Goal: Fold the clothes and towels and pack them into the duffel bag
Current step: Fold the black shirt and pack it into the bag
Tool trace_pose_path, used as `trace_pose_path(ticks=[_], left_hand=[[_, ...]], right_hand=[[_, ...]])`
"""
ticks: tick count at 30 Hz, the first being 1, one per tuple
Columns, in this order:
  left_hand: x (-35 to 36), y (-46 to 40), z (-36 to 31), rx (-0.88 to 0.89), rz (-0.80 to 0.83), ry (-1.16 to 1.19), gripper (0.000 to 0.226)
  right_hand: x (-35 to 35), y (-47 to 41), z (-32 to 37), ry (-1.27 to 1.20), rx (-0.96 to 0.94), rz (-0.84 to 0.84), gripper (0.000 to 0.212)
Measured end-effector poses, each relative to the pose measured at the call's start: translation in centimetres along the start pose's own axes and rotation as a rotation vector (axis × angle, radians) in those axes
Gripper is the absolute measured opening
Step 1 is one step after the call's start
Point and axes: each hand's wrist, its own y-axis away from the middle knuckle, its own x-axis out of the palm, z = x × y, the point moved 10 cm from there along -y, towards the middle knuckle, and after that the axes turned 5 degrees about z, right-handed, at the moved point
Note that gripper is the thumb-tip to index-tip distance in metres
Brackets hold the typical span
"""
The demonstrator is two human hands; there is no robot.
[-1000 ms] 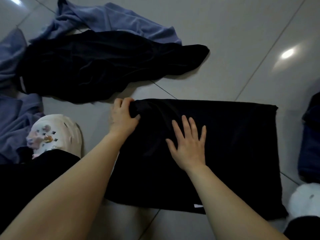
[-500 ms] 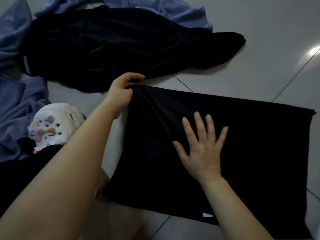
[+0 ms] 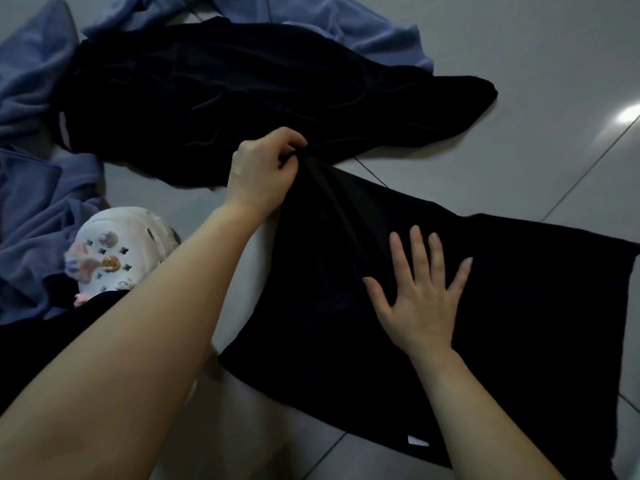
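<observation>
black towel's (image 3: 519, 323) right corner off-frame

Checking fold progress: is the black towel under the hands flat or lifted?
Partly lifted: left hand pinches the black towel corner up; right hand presses it flat.

Grey glossy tiled floor (image 3: 519, 46) carries everything here, thin grout lines running across it and a lamp glare at the right edge. Spread flat on it at centre right lies a black cloth (image 3: 502, 323). Beyond that, a crumpled black garment (image 3: 242, 88) sprawls over blue fabric (image 3: 31, 209) at the left. A white clog (image 3: 114, 251) with charms stands on the tiles beside the blue fabric.
</observation>
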Motion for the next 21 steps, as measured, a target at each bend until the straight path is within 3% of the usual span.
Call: trace_pose_path(ticks=[3,5,7,9,14,17,19,21], left_hand=[[2.4,-0.7,3.2,-0.380,0.113,0.445,0.021],[2.3,-0.4,4.5,-0.548,0.023,0.667,0.016],[0.5,-0.6,4.7,-0.497,-0.100,0.555,0.003],[0.1,0.2,3.2,-0.393,-0.136,0.446,0.014],[6.3,8.2,-0.3,-0.280,0.059,0.152,0.024],[7.5,11.3,-0.7,-0.257,0.051,0.038,0.031],[6.7,11.6,0.5,-0.339,0.002,0.060,0.025],[5.7,11.7,1.7,-0.423,-0.048,0.083,0.022]], right_hand=[[0.2,0.1,-0.7,-0.002,0.052,0.044,0.087],[0.3,0.2,-1.1,0.000,0.076,0.068,0.094],[0.1,-0.1,-1.2,-0.006,0.096,0.076,0.097],[-0.5,-0.5,-1.1,-0.028,0.124,0.068,0.095],[-3.7,-4.2,2.2,-0.134,-0.090,-0.068,0.058],[-3.2,-7.5,4.9,-0.125,-0.189,0.069,0.056],[-1.5,-9.1,5.0,-0.043,-0.155,0.211,0.060],[-1.4,-10.4,4.1,-0.003,-0.104,0.238,0.066]])
